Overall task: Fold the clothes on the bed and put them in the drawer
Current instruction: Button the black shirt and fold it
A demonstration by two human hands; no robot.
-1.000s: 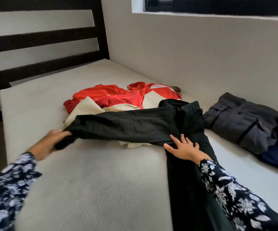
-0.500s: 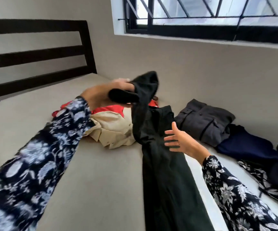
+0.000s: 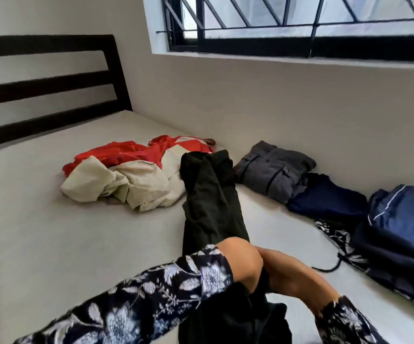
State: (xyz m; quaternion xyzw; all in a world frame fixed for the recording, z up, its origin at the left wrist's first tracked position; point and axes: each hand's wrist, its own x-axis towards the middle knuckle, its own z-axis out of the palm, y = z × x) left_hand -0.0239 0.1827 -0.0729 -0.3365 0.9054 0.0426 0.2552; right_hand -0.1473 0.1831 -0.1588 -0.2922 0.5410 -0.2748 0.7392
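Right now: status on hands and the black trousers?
Left hand and right hand both gripping black trousers, near end. Trousers laid lengthwise on bed. Unfolded red and cream clothes beside them, nothing blocking.

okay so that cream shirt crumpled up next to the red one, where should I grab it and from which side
Probably take the cream shirt at its loose near-left lobe, coming in from the open mattress side. That end bulges free, whereas its far edge tucks against the red garment and its right edge meets the black trousers. Both hands are busy at the trousers' near end, so one must let go first.

No readable text, label or number anywhere.
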